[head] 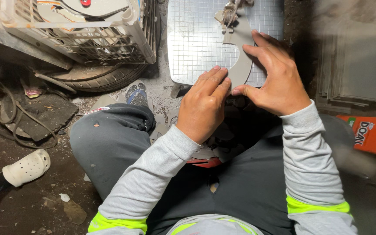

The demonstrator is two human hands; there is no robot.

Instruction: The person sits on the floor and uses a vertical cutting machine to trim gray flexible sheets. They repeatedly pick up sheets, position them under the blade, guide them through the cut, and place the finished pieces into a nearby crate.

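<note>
Hands flat on grey sheet (240, 52) | left (205, 102) at near edge | right (277, 76) spread at right edge | grid plate (196, 39) bare on left

- Light falls from above and ahead, brightest on the gridded metal plate (196, 39), which shows a pale sheen but no hard glare.
- Both hands, left hand (203, 104) and right hand (277, 78), are evenly lit and sharp.
- The grey sleeves (153, 174) read clearly; their yellow bands look vivid.
- The floor (18, 204) at lower left is dim, detail sinking into shadow.
- The right side is soft and smeared: the stack of sheets (353, 61) is blurred, hazy.
- The crate (88, 30) bends slightly near the corner, a wide-lens effect.
</note>
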